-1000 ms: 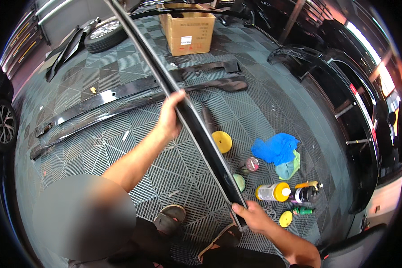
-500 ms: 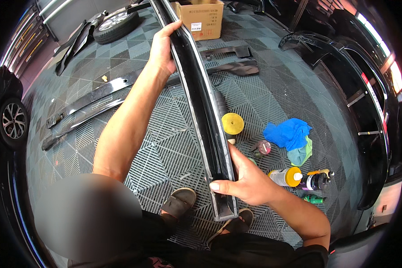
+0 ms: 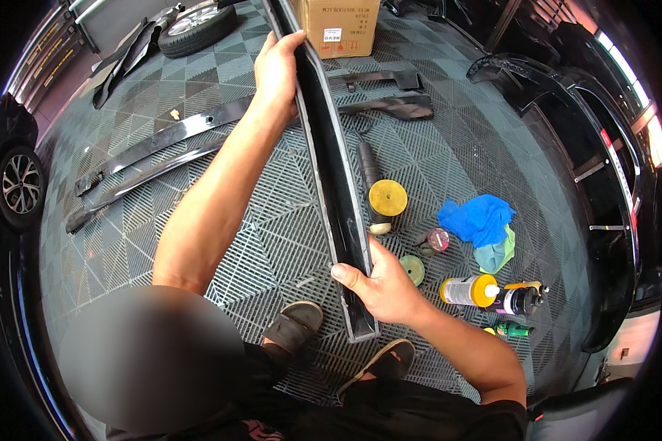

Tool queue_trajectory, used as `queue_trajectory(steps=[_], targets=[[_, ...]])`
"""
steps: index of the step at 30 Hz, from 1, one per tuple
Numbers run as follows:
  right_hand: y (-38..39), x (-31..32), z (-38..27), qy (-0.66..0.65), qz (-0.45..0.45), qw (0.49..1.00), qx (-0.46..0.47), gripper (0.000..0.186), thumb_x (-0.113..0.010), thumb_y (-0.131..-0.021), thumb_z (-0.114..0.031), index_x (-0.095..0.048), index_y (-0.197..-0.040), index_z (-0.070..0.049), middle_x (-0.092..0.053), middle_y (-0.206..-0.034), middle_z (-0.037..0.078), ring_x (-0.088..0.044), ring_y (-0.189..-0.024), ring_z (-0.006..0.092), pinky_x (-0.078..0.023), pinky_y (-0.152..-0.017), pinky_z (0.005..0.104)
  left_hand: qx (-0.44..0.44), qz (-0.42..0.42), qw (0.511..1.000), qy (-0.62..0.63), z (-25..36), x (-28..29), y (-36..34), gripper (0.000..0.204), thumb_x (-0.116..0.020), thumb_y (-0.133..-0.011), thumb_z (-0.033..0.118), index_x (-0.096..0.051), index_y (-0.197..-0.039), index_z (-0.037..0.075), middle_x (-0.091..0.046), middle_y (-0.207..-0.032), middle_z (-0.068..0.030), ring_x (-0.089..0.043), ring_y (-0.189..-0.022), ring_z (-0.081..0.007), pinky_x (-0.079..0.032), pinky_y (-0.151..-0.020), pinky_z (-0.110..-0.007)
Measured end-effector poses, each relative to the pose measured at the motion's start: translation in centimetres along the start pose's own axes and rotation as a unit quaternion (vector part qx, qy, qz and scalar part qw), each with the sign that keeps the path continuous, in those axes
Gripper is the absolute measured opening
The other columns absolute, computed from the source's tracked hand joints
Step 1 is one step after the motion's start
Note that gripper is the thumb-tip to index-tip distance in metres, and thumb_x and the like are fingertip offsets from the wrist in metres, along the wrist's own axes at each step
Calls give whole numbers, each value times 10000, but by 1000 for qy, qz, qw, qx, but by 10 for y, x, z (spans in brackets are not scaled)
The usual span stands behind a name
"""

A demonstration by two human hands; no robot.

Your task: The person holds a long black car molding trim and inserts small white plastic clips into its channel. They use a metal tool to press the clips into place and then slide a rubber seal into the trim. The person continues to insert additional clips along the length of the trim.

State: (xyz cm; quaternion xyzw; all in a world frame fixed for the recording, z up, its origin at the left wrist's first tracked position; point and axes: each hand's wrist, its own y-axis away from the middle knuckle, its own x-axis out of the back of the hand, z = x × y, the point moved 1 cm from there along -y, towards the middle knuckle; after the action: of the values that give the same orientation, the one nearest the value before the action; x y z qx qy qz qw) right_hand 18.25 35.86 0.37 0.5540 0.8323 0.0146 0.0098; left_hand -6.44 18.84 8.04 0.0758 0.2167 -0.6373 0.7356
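A long black channel-shaped strip with pale edges runs from the top centre down toward my feet. My left hand grips its upper part, and my right hand holds it near the lower end, thumb laid over the rim. Below it on the floor lie a polisher with a yellow pad, a green pad, a small reddish round pad, blue and green cloths, a yellow bottle, a dark bottle and a small green bottle.
Two long black trim pieces lie crosswise on the tiled floor. Behind are a tyre and cardboard box. A car wheel is at left; black panels stand at right.
The strip has turned more upright and shifted up. My left hand has moved higher in view; my right hand has also risen, with both still gripping the strip.
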Motion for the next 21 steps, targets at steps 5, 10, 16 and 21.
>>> queue_trajectory(steps=[5, 10, 16, 21], targets=[[9, 0, -11, -75, -39, 995, -47, 407, -631, -984, -288, -495, -1231, 5, -585, -1074, 61, -609, -844, 122, -554, -739, 304, 20, -61, 998, -14, 25, -7, 5, 320, -608, -882, 365, -626, -987, 63, -661, -761, -66, -644, -588, -167, -556, -513, -325], [24, 2, -20, -154, -76, 982, -83, 413, -603, -996, -266, -448, -1260, 12, -562, -1158, 109, -631, -845, 155, -592, -699, 334, 64, -123, 990, 34, 41, -4, 1, 447, -616, -863, 481, -655, -879, 36, -666, -708, -85, -655, -593, -195, -576, -564, -336], [27, 3, -38, -188, -155, 967, -74, 660, -672, -887, -91, -310, -1426, 25, -481, -1341, 163, -639, -910, 176, -588, -727, 332, -29, -83, 995, 40, 1, 30, -23, 259, -551, -832, 90, -476, -1080, 79, -536, -716, -69, -618, -530, -193, -572, -449, -344], [11, 6, -35, -213, -142, 958, -132, 698, -685, -828, -16, -322, -1423, 23, -501, -1325, 163, -651, -939, 217, -601, -742, 366, -17, -29, 999, 40, -8, 41, -23, 264, -548, -802, 82, -475, -1056, 82, -485, -712, -44, -556, -512, -168, -540, -444, -325]])
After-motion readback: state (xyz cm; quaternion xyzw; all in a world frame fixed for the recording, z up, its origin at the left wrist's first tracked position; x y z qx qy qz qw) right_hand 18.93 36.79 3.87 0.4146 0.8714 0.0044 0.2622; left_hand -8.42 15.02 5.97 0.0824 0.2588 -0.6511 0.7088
